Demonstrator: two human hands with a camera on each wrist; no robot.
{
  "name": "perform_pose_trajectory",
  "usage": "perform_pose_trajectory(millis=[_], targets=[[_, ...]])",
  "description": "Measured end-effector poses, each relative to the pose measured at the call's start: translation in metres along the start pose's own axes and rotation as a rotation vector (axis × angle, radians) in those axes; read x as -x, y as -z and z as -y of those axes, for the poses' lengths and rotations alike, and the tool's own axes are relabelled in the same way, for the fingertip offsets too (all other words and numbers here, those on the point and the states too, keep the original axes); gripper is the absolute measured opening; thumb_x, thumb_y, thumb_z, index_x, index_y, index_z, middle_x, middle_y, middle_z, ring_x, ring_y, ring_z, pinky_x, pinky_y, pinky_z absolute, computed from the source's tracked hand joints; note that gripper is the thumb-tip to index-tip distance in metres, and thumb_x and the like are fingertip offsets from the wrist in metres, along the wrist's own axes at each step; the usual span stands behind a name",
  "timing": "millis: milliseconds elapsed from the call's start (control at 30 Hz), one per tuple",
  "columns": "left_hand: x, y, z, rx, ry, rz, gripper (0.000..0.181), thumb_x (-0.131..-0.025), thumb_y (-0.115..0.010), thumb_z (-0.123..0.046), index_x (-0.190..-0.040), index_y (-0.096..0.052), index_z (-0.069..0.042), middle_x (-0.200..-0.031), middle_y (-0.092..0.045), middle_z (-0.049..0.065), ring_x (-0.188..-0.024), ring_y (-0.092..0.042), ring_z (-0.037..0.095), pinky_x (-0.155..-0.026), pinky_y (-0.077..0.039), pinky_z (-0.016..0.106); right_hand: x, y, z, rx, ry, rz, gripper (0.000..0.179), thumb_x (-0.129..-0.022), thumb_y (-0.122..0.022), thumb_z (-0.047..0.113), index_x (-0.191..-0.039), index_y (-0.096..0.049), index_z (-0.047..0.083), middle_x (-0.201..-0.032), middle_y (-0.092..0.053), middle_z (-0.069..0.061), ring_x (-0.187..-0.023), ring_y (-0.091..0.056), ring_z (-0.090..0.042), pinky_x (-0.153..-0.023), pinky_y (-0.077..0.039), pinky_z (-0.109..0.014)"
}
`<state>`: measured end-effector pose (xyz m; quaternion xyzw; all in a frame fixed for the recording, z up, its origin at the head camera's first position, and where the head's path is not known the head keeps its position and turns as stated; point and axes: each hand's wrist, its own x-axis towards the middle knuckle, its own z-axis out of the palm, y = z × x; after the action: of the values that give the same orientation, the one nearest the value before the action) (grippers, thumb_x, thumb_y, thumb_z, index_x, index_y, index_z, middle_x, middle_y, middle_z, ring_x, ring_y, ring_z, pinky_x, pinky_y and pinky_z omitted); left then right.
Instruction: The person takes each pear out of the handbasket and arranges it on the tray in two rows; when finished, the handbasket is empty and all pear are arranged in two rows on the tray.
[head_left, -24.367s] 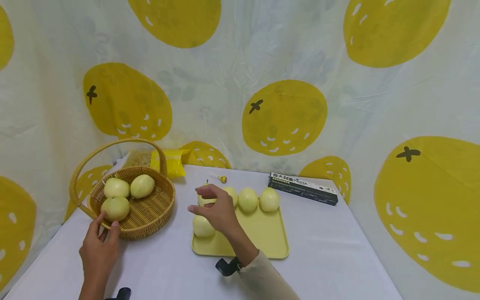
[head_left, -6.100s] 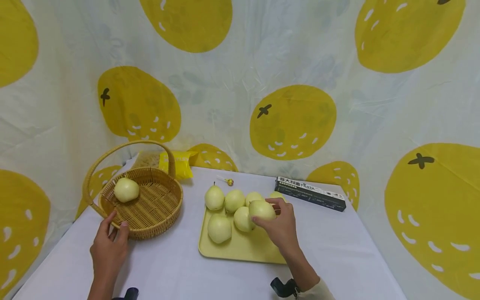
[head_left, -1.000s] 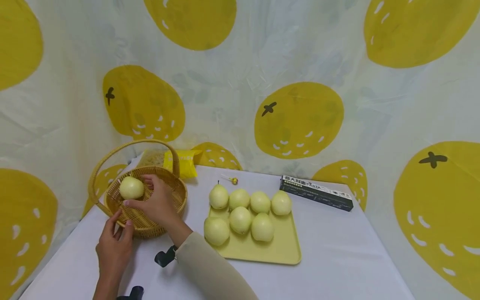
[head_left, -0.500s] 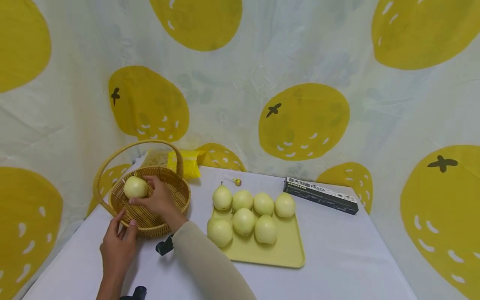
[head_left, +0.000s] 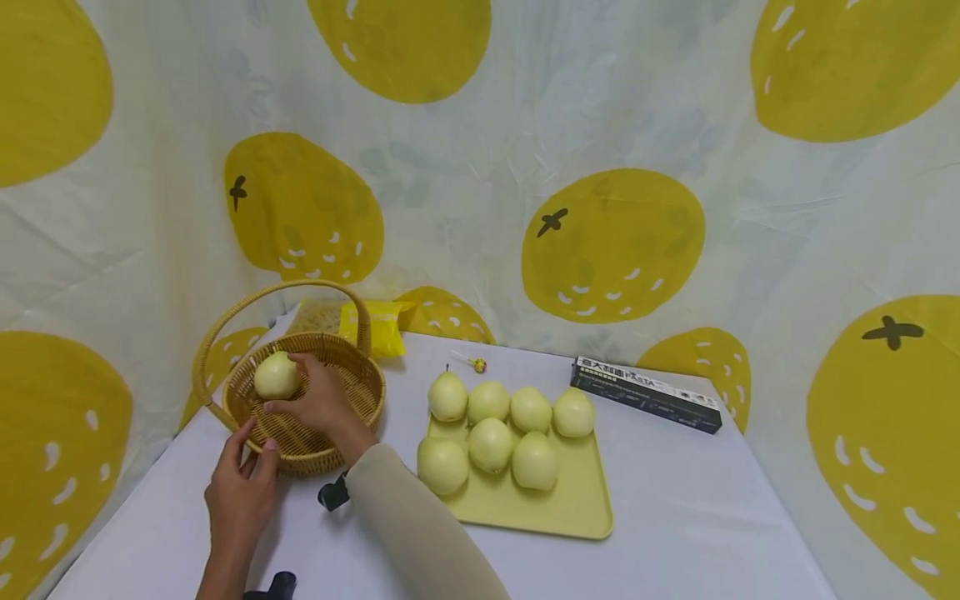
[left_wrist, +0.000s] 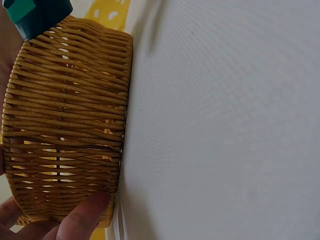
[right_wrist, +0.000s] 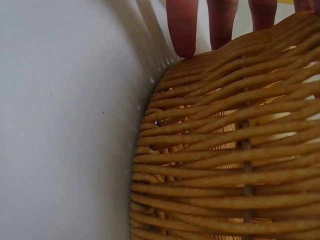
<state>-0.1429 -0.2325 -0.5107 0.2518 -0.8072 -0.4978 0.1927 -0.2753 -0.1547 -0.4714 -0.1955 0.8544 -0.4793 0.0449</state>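
Observation:
One pale yellow-green pear (head_left: 277,376) lies in the left part of the round wicker basket (head_left: 330,462), which has a tall arched handle. My right hand (head_left: 324,398) reaches into the basket from the right. Its fingers curve against the pear's right side, and the thumb lies just below the fruit. My left hand (head_left: 242,487) holds the basket's front rim. In the left wrist view, its thumb (left_wrist: 82,217) presses on the outside of the woven wall. The right wrist view shows the wicker wall close up but not the pear. Several pears (head_left: 491,446) sit on a yellow tray (head_left: 558,517).
A yellow bag of pasta (head_left: 381,327) lies behind the basket. Near the back edge of the white-covered table (head_left: 675,500) are a small lollipop (head_left: 477,365) and a long black-and-white pasta box (head_left: 647,395). A curtain printed with yellow fruit hangs behind the table.
Since 24 seconds ago, pears in the basket have dropped from three to one, and the tray holds more. Over the last second, my right hand has closed in on the remaining pear. My left hand stays put.

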Motion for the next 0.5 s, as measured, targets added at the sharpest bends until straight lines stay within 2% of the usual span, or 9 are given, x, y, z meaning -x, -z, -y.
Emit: perform_pose_trajectory(millis=[67, 133, 233, 300, 400, 500], targets=[[-0.0001, -0.0005, 0.0002, -0.002, 0.001, 0.004, 0.062, -0.111, -0.048, -0.043, -0.167, -0.035, -0.02, -0.174, -0.028, 0.02, -0.146, -0.047, 0.053, -0.115, -0.048, 0.063, -0.0002, -0.0002, -0.0006, 0.047, 0.008, 0.02, 0.083, -0.08, -0.095, 0.04, -0.152, -0.053, 0.036, -0.145, -0.064, 0.008, -0.139, -0.055, -0.013, -0.109, -0.056, -0.03], [-0.0002, -0.0008, 0.0001, -0.004, 0.002, 0.006, 0.063, -0.111, -0.048, -0.043, -0.167, -0.035, -0.019, -0.174, -0.028, 0.02, -0.146, -0.047, 0.053, -0.114, -0.047, 0.063, -0.0006, -0.0007, -0.0011, 0.039, 0.004, 0.022, 0.08, -0.082, -0.094, 0.038, -0.15, -0.054, 0.035, -0.138, -0.07, 0.009, -0.138, -0.056, -0.012, -0.11, -0.055, -0.028], [0.0003, -0.0007, -0.0006, -0.005, 0.003, 0.0, 0.063, -0.111, -0.049, -0.043, -0.167, -0.035, -0.019, -0.174, -0.029, 0.02, -0.146, -0.048, 0.052, -0.115, -0.047, 0.062, -0.0012, -0.0005, -0.0016, 0.004, 0.006, -0.021, 0.07, -0.082, -0.094, 0.035, -0.142, -0.059, 0.033, -0.117, -0.078, 0.01, -0.124, -0.064, -0.008, -0.101, -0.056, -0.023], [0.0006, -0.0006, -0.0012, -0.005, -0.001, -0.005, 0.062, -0.111, -0.049, -0.043, -0.167, -0.036, -0.019, -0.174, -0.03, 0.019, -0.146, -0.048, 0.052, -0.115, -0.047, 0.062, -0.0017, -0.0002, -0.0019, -0.02, 0.015, -0.061, 0.067, -0.081, -0.095, 0.033, -0.139, -0.062, 0.033, -0.111, -0.078, 0.009, -0.116, -0.065, -0.007, -0.094, -0.057, -0.021], [0.0014, -0.0003, -0.0012, -0.008, -0.006, -0.006, 0.062, -0.111, -0.048, -0.042, -0.167, -0.036, -0.019, -0.174, -0.03, 0.018, -0.146, -0.048, 0.052, -0.115, -0.047, 0.062, -0.0016, -0.0006, -0.002, 0.033, 0.032, -0.076, 0.075, -0.079, -0.097, 0.037, -0.144, -0.06, 0.035, -0.124, -0.072, 0.009, -0.116, -0.06, -0.006, -0.09, -0.057, -0.021], [0.0015, -0.0001, -0.0018, -0.01, -0.008, -0.002, 0.062, -0.111, -0.048, -0.042, -0.167, -0.036, -0.019, -0.174, -0.03, 0.018, -0.146, -0.047, 0.052, -0.115, -0.047, 0.062, -0.0017, -0.0014, -0.0021, 0.111, 0.043, -0.055, 0.084, -0.077, -0.097, 0.041, -0.15, -0.055, 0.037, -0.136, -0.067, 0.01, -0.121, -0.056, -0.007, -0.091, -0.055, -0.022]])
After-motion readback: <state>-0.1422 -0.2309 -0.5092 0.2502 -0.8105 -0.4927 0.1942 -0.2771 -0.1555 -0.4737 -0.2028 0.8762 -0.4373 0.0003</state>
